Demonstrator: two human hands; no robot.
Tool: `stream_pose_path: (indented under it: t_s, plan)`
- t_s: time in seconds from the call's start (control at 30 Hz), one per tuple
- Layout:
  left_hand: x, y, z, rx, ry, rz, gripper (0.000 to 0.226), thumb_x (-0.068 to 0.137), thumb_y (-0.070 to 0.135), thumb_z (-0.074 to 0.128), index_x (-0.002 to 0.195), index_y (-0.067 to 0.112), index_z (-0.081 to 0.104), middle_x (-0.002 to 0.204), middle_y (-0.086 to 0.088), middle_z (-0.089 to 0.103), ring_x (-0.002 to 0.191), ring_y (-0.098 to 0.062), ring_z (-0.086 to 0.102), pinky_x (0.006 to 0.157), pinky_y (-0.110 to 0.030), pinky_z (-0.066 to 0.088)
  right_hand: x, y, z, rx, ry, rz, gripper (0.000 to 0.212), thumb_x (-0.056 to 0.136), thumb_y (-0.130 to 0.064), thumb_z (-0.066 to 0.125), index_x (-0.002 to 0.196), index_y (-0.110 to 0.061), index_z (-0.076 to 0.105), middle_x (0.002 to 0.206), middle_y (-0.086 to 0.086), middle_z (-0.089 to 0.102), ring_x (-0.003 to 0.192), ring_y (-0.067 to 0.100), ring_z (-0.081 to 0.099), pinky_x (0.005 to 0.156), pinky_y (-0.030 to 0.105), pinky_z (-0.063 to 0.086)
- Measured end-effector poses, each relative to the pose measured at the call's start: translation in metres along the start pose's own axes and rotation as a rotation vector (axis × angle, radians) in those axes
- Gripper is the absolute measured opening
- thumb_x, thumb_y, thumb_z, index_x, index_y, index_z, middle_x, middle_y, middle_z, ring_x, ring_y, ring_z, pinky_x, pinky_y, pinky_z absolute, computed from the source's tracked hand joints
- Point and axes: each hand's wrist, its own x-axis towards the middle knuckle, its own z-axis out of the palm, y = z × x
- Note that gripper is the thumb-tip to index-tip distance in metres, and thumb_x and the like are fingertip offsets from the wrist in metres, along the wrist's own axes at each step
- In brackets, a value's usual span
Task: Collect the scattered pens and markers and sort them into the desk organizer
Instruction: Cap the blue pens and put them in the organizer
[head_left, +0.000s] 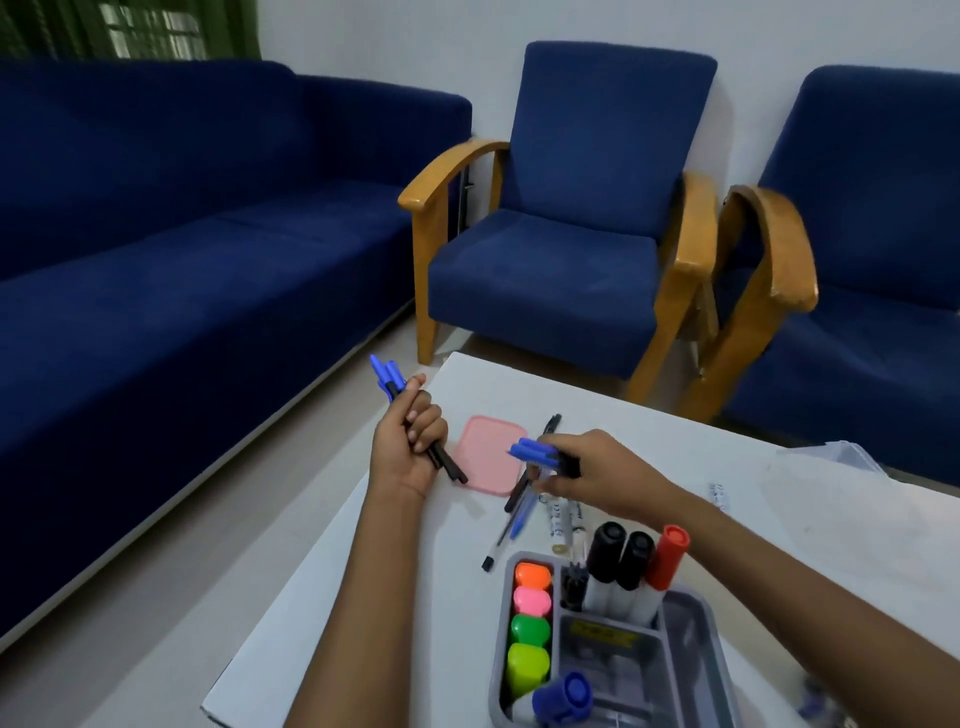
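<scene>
Along the left side runs a dark blue sofa (171, 218) on a pale floor. Over the left edge of the white table (649, 452), the person's left hand (408, 447) curls around a bundle of pens (415, 421): their blue caps stick up past the thumb, and the black barrels slant down toward the table. Just right of that hand, a pink lid (488, 452) lies flat on the tabletop, and the barrel tips reach its near left corner.

Further right, the right hand (592, 467) hovers low over the table and pinches a second small cluster of blue-capped pens (535, 451), caps pointing left above the pink lid. Beneath it, several loose pens (511, 525) lie crossed on the table, with white markers (563, 519) beside them.

Nearer the camera sits the grey desk organizer (696, 613). Its left slot holds a row of highlighters (531, 623), orange, pink, green and yellow-green. A rear compartment holds upright markers with two black caps (621, 553) and a red cap (670, 556). A blue-capped marker (561, 696) leans at the front corner.

Behind the table stand a blue armchair (571, 234) with wooden arms and, at far right, a second armchair (872, 260). A clear plastic item (841, 457) rests on the table's right side.
</scene>
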Motion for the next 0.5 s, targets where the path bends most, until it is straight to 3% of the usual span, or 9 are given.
stream_pose_path:
  t_s: [0.2, 0.4, 0.5]
  plan:
    - [0.004, 0.002, -0.007, -0.001, 0.109, 0.09, 0.013, 0.099, 0.01, 0.04, 0.09, 0.01, 0.049, 0.047, 0.006, 0.031, 0.031, -0.003, 0.027, 0.029, -0.012, 0.022, 0.015, -0.018, 0.006, -0.343, -0.257, -0.189, 0.011, 0.086, -0.026, 0.059, 0.094, -0.019, 0.059, 0.083, 0.001, 0.062, 0.074, 0.015, 0.05, 0.066, 0.029, 0.037]
    - [0.002, -0.002, -0.004, 0.083, 0.163, 0.087, 0.009, 0.098, 0.011, 0.042, 0.095, 0.01, 0.051, 0.047, 0.006, 0.032, 0.032, -0.003, 0.028, 0.031, -0.013, 0.024, 0.015, -0.018, 0.004, -0.418, -0.289, -0.269, 0.017, 0.086, -0.025, 0.06, 0.102, -0.018, 0.061, 0.096, -0.001, 0.057, 0.076, 0.011, 0.045, 0.062, 0.023, 0.033]
    - [0.002, -0.002, -0.005, 0.083, 0.183, 0.097, 0.009, 0.098, 0.011, 0.043, 0.095, 0.011, 0.051, 0.047, 0.006, 0.032, 0.032, -0.003, 0.028, 0.03, -0.013, 0.024, 0.014, -0.018, 0.006, -0.471, -0.267, -0.338, 0.02, 0.087, -0.023, 0.058, 0.105, -0.017, 0.059, 0.1, -0.001, 0.053, 0.071, 0.011, 0.042, 0.063, 0.026, 0.038]
